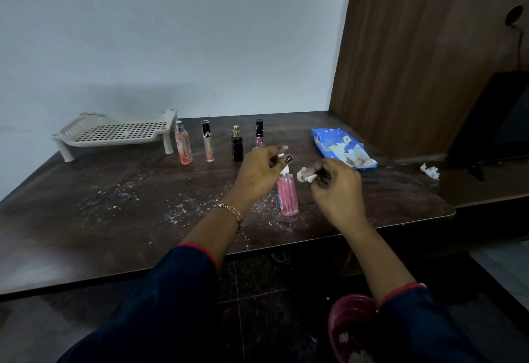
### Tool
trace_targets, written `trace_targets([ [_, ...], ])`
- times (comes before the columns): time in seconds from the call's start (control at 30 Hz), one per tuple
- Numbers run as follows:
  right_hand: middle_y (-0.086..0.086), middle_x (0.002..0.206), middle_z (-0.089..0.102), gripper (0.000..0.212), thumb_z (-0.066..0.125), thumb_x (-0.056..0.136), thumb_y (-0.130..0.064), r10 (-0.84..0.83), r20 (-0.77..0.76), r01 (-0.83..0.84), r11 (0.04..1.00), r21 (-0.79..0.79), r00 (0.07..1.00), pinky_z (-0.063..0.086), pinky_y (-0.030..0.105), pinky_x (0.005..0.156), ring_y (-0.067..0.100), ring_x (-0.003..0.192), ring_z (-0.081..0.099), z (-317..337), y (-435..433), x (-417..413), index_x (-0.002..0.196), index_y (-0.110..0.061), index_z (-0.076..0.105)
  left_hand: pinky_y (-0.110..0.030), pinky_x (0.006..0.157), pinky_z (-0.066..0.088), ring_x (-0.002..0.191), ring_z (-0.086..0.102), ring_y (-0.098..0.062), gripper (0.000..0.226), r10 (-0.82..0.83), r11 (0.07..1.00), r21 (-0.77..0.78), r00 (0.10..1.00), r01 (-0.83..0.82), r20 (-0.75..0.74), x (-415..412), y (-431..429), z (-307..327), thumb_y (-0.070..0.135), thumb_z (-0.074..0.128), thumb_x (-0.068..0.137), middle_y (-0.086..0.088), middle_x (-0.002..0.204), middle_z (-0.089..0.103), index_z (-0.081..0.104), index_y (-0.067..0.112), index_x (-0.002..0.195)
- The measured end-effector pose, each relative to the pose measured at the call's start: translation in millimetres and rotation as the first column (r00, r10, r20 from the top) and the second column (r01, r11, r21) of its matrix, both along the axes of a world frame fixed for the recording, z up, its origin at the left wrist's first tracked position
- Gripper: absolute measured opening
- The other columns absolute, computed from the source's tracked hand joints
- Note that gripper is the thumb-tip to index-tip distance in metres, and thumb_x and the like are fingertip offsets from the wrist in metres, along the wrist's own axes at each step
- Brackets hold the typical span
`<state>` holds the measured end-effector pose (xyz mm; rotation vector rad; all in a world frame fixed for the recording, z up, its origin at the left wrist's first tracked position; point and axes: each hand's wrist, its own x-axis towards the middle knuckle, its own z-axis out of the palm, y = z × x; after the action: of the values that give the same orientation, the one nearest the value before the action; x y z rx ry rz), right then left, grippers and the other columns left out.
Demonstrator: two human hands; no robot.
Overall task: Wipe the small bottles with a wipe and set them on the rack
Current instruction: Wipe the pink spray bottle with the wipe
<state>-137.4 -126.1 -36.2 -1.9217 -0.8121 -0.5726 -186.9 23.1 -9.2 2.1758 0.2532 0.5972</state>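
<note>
1. Dark wooden surface (114, 219) against a pale wall, strewn with pale crumbs around the hands.
2. Left hand (259, 172): its grip pinches the white top of the pink bottle (287, 195). The bottle stands upright on the surface, long axis vertical, with its body clear below the grip.
3. Right hand (335, 185): its grip pinches a crumpled wipe (305, 175), held just right of the bottle's neck. I cannot tell whether wipe and bottle touch.
4. The relation that counts: the bottle's body lies down and to the left of the right grip. A short move that way should bring the wipe onto the plastic while the left grip steadies the top.
5. The rack (120, 133) stands far left of the left grip and further back, and no bottle is on it yet. The left hand looks the nearer one for the carry.
6. Beyond the left grip, between it and the rack, stand the peach bottle (183, 145), clear tube (208, 143), black bottle (237, 145) and small vial (259, 132). The vial is just behind the fingertips.
7. A blue wipe pack (340, 145) lies beyond the right grip.
</note>
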Motion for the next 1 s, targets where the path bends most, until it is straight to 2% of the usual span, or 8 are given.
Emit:
trace_targets([
  [0.13, 0.002, 0.084, 0.064, 0.019, 0.06, 0.067, 0.006, 0.049, 0.179, -0.015, 0.982, -0.186, 0.983, 0.051, 0.035, 0.07, 0.017, 0.076, 0.061, 0.0, 3.7, -8.2, 0.078, -0.008, 0.065, -0.011, 0.069, 0.05, 0.078, 0.06, -0.007, 0.024, 0.085, 0.989, -0.123, 0.996, -0.083, 0.01, 4.8, 2.5, -1.5, 0.02, 0.068, 0.083, -0.004, 0.1, 0.069, 0.064, 0.009, 0.105],
  [0.23, 0.006, 0.086, 0.062, 0.013, 0.066, 0.071, 0.001, 0.065, 0.227, 0.007, 0.953, -0.303, 0.972, 0.052, 0.041, 0.064, 0.024, 0.073, 0.061, -4.0, 7.6, -13.1, 0.083, -0.004, 0.066, -0.036, 0.085, 0.056, 0.086, 0.066, -0.02, 0.02, 0.097, 0.969, -0.227, 0.995, -0.101, -0.029, 7.5, 2.8, -0.5, 0.017, 0.071, 0.08, -0.007, 0.094, 0.069, 0.065, 0.009, 0.097],
  [0.37, 0.007, 0.087, 0.058, 0.017, 0.068, 0.077, -0.005, 0.1, 0.253, 0.025, 0.895, -0.446, 0.962, 0.053, 0.038, 0.06, 0.027, 0.072, 0.061, -14.6, 5.1, -15.4, 0.094, -0.007, 0.067, -0.042, 0.084, 0.056, 0.086, 0.068, -0.026, 0.015, 0.098, 0.955, -0.278, 0.995, -0.103, -0.031, 8.5, 2.4, 1.8, 0.015, 0.073, 0.078, -0.003, 0.08, 0.064, 0.063, 0.013, 0.088],
  [0.57, 0.007, 0.085, 0.058, 0.02, 0.07, 0.073, -0.011, 0.133, 0.236, 0.037, 0.799, -0.6, 0.963, 0.052, 0.037, 0.058, 0.031, 0.073, 0.061, -32.4, -10.3, -24.5, 0.092, -0.013, 0.065, -0.039, 0.077, 0.059, 0.073, 0.067, -0.02, 0.015, 0.144, 0.943, -0.298, 0.989, -0.148, -0.035, 12.1, 3.4, 1.2, 0.02, 0.076, 0.076, -0.006, 0.082, 0.068, 0.061, 0.017, 0.08],
  [0.67, 0.004, 0.087, 0.063, 0.015, 0.066, 0.077, -0.01, 0.146, 0.146, -0.042, 0.832, -0.553, 0.978, 0.051, 0.035, 0.063, 0.028, 0.078, 0.063, -33.6, -19.6, -25.5, 0.091, -0.017, 0.064, -0.038, 0.077, 0.059, 0.067, 0.065, -0.016, 0.015, 0.146, 0.95, -0.275, 0.989, -0.15, -0.038, 15.3, 2.7, 1.0, 0.021, 0.076, 0.076, 0.002, 0.072, 0.063, 0.062, 0.017, 0.081],
  [0.73, 0.0, 0.086, 0.065, 0.011, 0.064, 0.077, -0.015, 0.099, 0.078, -0.06, 0.917, -0.395, 0.992, 0.05, 0.034, 0.068, 0.023, 0.08, 0.062, -27.8, -21.7, -24.4, 0.088, -0.017, 0.061, -0.035, 0.077, 0.058, 0.061, 0.061, -0.011, 0.017, 0.14, 0.957, -0.252, 0.989, -0.146, -0.043, 17.3, 1.4, 1.4, 0.022, 0.076, 0.076, 0.006, 0.069, 0.06, 0.063, 0.015, 0.086],
  [0.87, -0.002, 0.078, 0.057, 0.013, 0.066, 0.069, -0.011, -0.037, 0.138, 0.062, 0.981, -0.182, 0.99, 0.045, 0.033, 0.065, 0.018, 0.07, 0.056, -2.8, -11.6, -13.4, 0.077, -0.016, 0.057, -0.033, 0.079, 0.057, 0.072, 0.063, -0.017, 0.019, 0.121, 0.966, -0.224, 0.992, -0.128, -0.044, 19.9, 0.0, 2.7, 0.022, 0.077, 0.075, 0.002, 0.073, 0.063, 0.062, 0.016, 0.083],
  [1.0, 0.002, 0.091, 0.063, 0.015, 0.064, 0.071, -0.005, 0.079, 0.238, -0.025, 0.975, -0.222, 0.968, 0.05, 0.033, 0.069, 0.019, 0.079, 0.061, 8.6, 4.5, -5.5, 0.085, -0.01, 0.065, -0.036, 0.077, 0.058, 0.069, 0.064, -0.017, 0.022, 0.125, 0.97, -0.205, 0.991, -0.133, -0.05, 20.3, 0.0, 3.5, 0.023, 0.078, 0.073, 0.0, 0.072, 0.065, 0.063, 0.012, 0.085],
])
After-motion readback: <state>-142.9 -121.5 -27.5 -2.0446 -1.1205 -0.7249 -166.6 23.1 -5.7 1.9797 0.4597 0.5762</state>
